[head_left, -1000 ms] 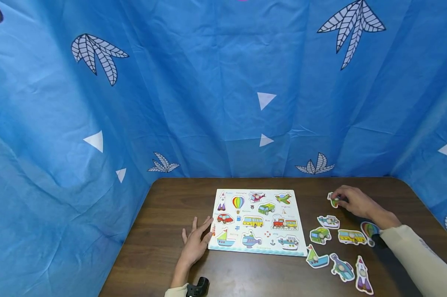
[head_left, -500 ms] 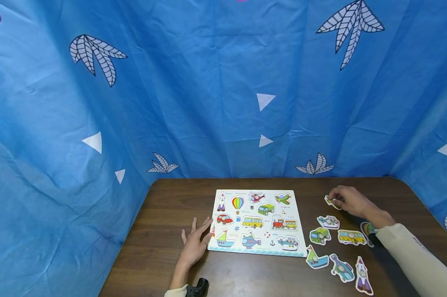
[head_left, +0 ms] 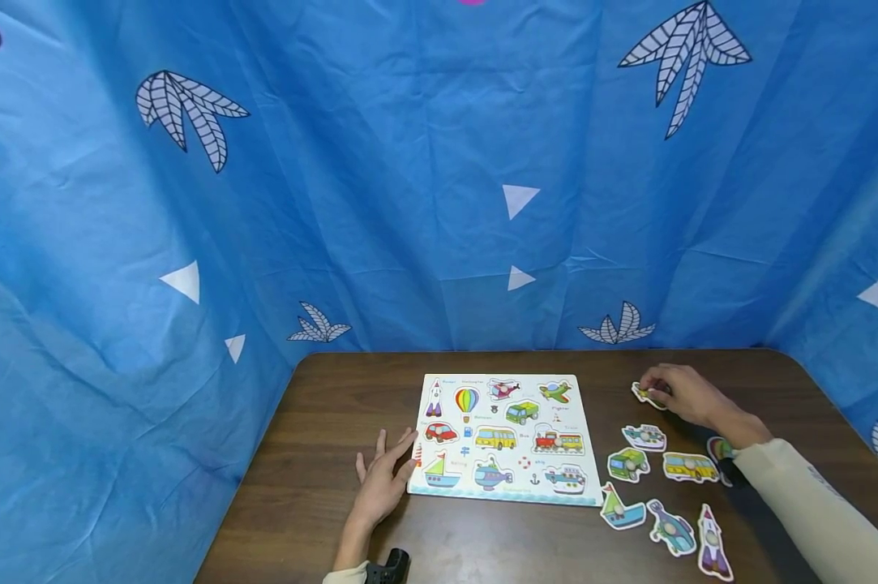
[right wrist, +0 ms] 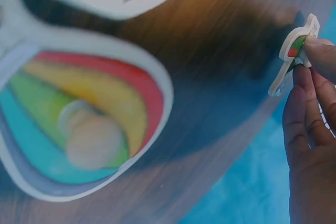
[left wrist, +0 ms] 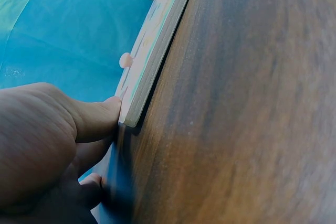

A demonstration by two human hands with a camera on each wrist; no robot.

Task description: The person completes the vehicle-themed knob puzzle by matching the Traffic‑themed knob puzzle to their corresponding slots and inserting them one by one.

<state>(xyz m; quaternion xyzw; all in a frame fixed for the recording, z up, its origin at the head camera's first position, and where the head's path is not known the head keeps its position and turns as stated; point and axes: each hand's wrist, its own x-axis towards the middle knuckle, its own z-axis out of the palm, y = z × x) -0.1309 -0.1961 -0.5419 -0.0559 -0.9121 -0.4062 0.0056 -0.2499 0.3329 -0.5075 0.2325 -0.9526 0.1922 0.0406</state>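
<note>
At the back right in the head view, my right hand point(head_left: 687, 396) pinches a small puzzle piece point(head_left: 647, 396) with a white outline. In the right wrist view that puzzle piece point(right wrist: 295, 51) shows green and orange-red between thumb and fingertips, tilted close to the table; the fingers hide part of it. My left hand point(head_left: 382, 484) rests at the left edge of the white puzzle board point(head_left: 482, 493), fingers spread. Its thumb point(left wrist: 102, 116) touches the board's corner in the left wrist view, where two knobs stand up from the board point(left wrist: 152, 61). Printed vehicles cover the board.
Right of the board lie a ship piece point(head_left: 644, 438), a truck piece point(head_left: 628, 464), a bus piece point(head_left: 690, 466), a sailboat piece point(head_left: 623, 513), a submarine piece point(head_left: 674, 529) and a rocket piece point(head_left: 713, 547). A balloon piece point(right wrist: 37, 150) lies under the right forearm. A blue curtain point(head_left: 439, 203) hangs behind the table.
The right hand has moved slightly left, and the puzzle piece in it has turned and shifted left. The left hand and the board have stayed put.
</note>
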